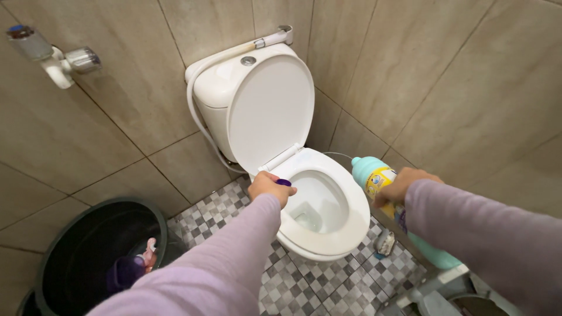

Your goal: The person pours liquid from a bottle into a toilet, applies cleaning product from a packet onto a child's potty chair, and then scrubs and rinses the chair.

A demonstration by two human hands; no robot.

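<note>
Toilet: a white toilet is seen with its lid raised against the cistern; the seat is down over the open bowl.
Bin: a black round bin is set on the checkered floor, left of the toilet, well apart from both hands.
Bottle: a turquoise cleaner bottle with a yellow label is gripped by the right hand, fingers wrapped around it, just beside the seat's right edge.
Cap: a small purple cap is pinched in the closed left hand, above the seat's left rim.
Hose: a white spray hose is hung behind the cistern.
</note>
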